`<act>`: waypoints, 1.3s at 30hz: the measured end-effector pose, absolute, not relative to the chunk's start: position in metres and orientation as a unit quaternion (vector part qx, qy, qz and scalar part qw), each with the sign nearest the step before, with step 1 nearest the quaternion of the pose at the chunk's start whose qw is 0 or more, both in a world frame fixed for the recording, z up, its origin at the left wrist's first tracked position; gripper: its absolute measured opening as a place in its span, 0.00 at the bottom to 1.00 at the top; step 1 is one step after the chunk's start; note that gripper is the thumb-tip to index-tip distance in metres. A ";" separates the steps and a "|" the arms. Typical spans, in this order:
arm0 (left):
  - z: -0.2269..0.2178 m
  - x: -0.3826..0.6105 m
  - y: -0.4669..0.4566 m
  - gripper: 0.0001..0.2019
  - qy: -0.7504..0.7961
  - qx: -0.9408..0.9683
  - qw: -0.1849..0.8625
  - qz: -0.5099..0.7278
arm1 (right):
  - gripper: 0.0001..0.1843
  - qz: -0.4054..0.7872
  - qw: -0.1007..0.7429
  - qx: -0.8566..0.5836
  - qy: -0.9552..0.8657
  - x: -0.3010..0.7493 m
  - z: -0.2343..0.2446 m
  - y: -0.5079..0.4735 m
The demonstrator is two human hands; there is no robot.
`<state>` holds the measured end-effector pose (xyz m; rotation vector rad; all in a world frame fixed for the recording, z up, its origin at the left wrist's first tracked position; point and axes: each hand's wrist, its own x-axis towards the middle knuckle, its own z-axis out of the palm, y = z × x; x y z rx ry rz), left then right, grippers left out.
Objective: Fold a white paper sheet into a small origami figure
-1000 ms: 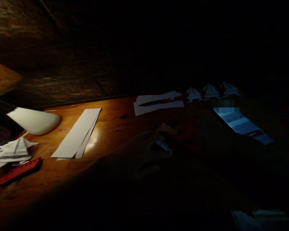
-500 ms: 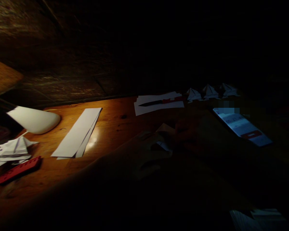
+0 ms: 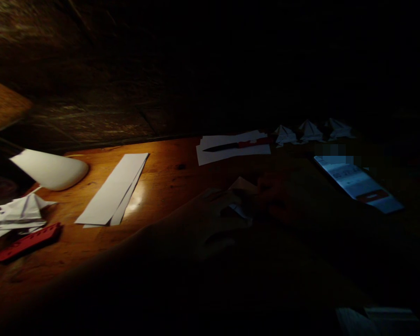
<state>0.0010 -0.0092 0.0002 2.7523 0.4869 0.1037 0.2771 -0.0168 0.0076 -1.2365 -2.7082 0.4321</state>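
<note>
In deep shadow at the middle of the wooden table, my left hand (image 3: 212,219) is closed on a small folded piece of paper (image 3: 243,185). A pointed corner of the paper shows above the fingers, and a paler fold shows below it. My right hand (image 3: 275,196) meets the same paper from the right, its fingers bent together against the edge. Darkness hides most of both hands' fingers. Beyond them, a knife (image 3: 236,146) with a red handle and dark blade lies across white paper sheets (image 3: 205,157).
Several folded paper shapes stand at the back right, including one folded shape (image 3: 286,134). A lit phone (image 3: 359,184) lies right. Left are paper strips (image 3: 114,189), a white lamp base (image 3: 54,170), crumpled folded paper (image 3: 19,212) and a red object (image 3: 26,242). A wall (image 3: 108,116) rises behind.
The view has shifted slightly, so the things on the table sit a little differently in it. Both hands stay at the folded paper, with little visible finger movement.
</note>
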 end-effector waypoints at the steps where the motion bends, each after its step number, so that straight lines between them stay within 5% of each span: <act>1: 0.001 0.001 -0.009 0.22 0.172 0.969 0.173 0.037 | 0.12 0.143 0.070 -0.420 -0.894 0.277 0.005 -0.017; 14: -0.003 -0.001 -0.008 0.23 0.179 0.968 0.175 0.033 | 0.14 0.087 0.096 -0.396 -0.909 0.274 0.008 -0.018; 23: -0.002 -0.001 -0.007 0.23 0.170 0.968 0.181 0.033 | 0.14 0.149 0.074 -0.350 -0.922 0.276 -0.001 -0.012; 31: -0.001 -0.001 -0.008 0.20 0.170 0.970 0.171 0.039 | 0.16 0.163 0.179 -0.390 -0.888 0.289 0.002 -0.009; 39: -0.002 -0.005 -0.004 0.14 0.150 0.973 0.165 0.057 | 0.11 0.258 0.163 -0.347 -0.887 0.300 -0.005 0.005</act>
